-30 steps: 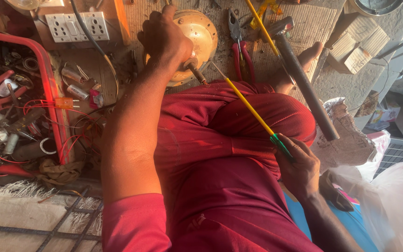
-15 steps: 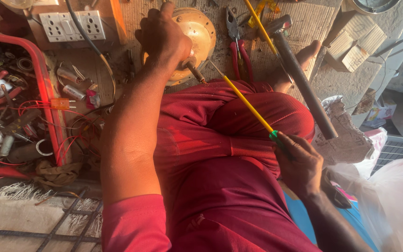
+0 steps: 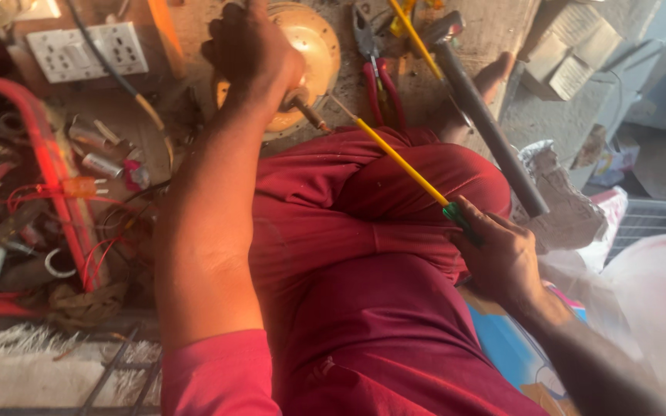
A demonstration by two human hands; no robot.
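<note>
My left hand (image 3: 252,54) grips a round brass-coloured metal housing (image 3: 314,46) with a short shaft sticking out of it, holding it on the floor beyond my knees. My right hand (image 3: 499,254) holds the green handle of a long screwdriver with a yellow shaft (image 3: 398,158). The shaft runs up and left across my red trousers, and its tip reaches the housing near the metal shaft.
Red-handled pliers (image 3: 375,69) and a hammer with a long dark handle (image 3: 487,119) lie past my knee. A white socket panel (image 3: 90,50) sits at top left. A red tray (image 3: 36,185) of wires and small parts is on the left. Cardboard boxes (image 3: 568,65) at right.
The view has shifted slightly. Both hands keep their holds, and the screwdriver stays pointed at the housing.
</note>
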